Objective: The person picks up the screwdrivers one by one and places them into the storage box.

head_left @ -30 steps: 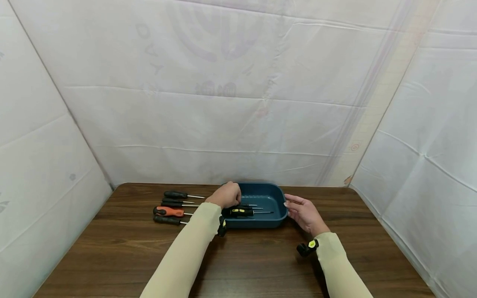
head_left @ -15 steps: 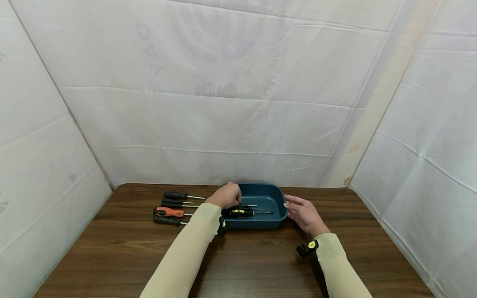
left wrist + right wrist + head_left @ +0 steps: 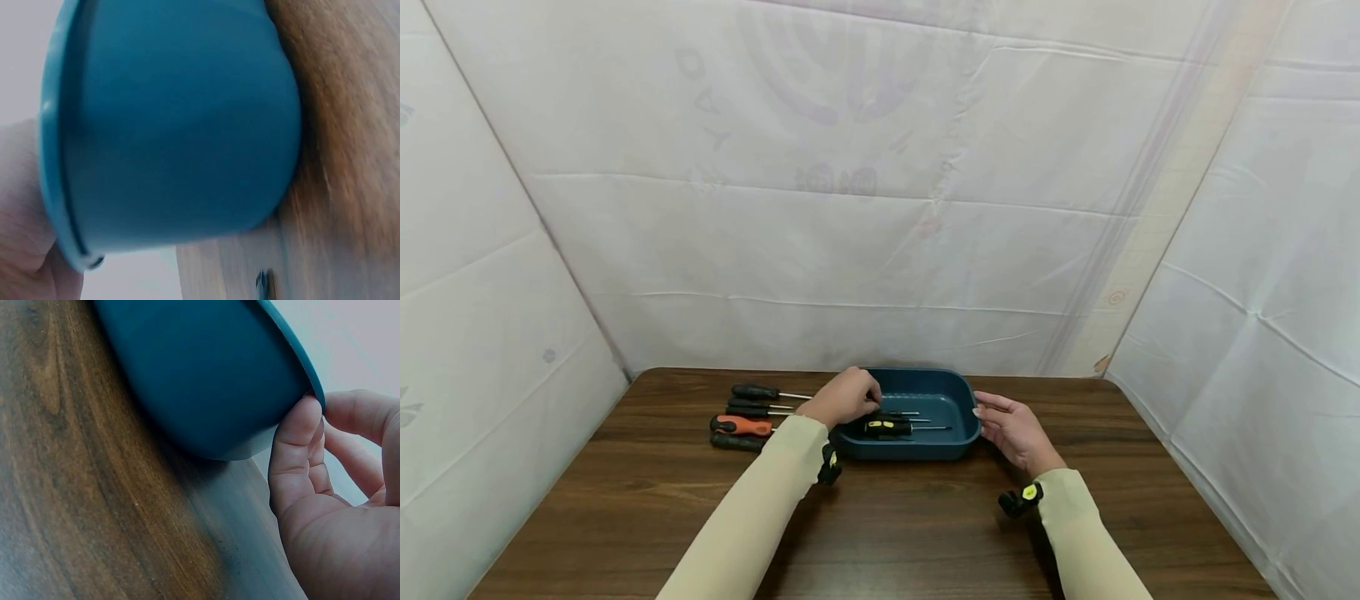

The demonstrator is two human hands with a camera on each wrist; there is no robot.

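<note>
A blue tray [image 3: 940, 450] stands on the brown table, and its outer wall [image 3: 175, 125] fills the left wrist view. Inside lie a black-and-yellow screwdriver [image 3: 887, 427] and other dark ones, shafts pointing right. My left hand [image 3: 846, 397] hangs over the tray's left rim with curled fingers; what lies under them is hidden. My right hand [image 3: 1011, 429] rests at the tray's right end with relaxed fingers. Its thumb [image 3: 300, 437] presses the tray's wall [image 3: 206, 369] just under the rim.
Left of the tray, several screwdrivers lie in a row on the table: two black ones [image 3: 756, 391] at the back, an orange-handled one [image 3: 741, 426], and a black one [image 3: 733, 442] in front. White sheets wall in the table [image 3: 887, 533] on three sides.
My left forearm and wrist have swung left and the hand has slid slightly back over the tray's left rim. The right hand and the tray have hardly moved.
</note>
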